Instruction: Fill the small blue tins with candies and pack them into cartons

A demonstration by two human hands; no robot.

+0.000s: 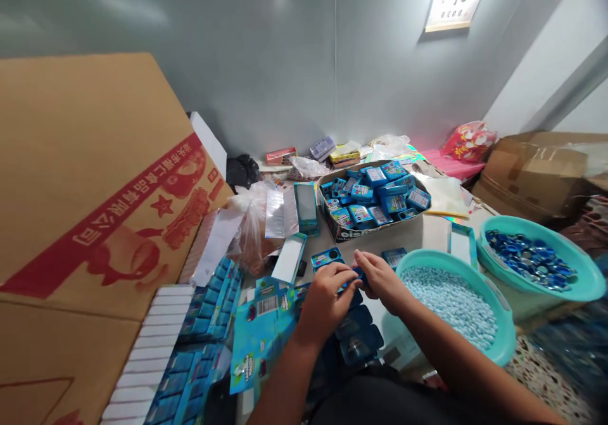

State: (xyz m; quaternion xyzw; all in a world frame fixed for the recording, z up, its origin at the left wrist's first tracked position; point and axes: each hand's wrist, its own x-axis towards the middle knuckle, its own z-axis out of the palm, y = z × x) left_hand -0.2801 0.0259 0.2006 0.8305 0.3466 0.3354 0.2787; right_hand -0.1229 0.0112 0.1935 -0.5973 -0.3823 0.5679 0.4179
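My left hand (pixel 327 298) and my right hand (pixel 382 279) meet over the table, fingers closed on a small dark blue case (pixel 361 277). Most of that case is hidden by the fingers. Just beyond them lies a blue printed tin (pixel 327 257) with a dark round spot. Below the hands are several dark blue open cases (pixel 358 342). A flat blue printed card sheet (pixel 256 330) lies left of my left wrist. Beside my right forearm stands a turquoise basin (pixel 506 330) of small pale blue candies (pixel 451 304).
A carton (pixel 368 228) heaped with blue printed tins stands behind the hands. Another turquoise basin (pixel 589 279) at right holds shiny blue pieces. At left a large cardboard box (pixel 95 114) rises beside stacked display boxes (pixel 209 304). Open white-lined trays (pixel 289 259) lie nearby.
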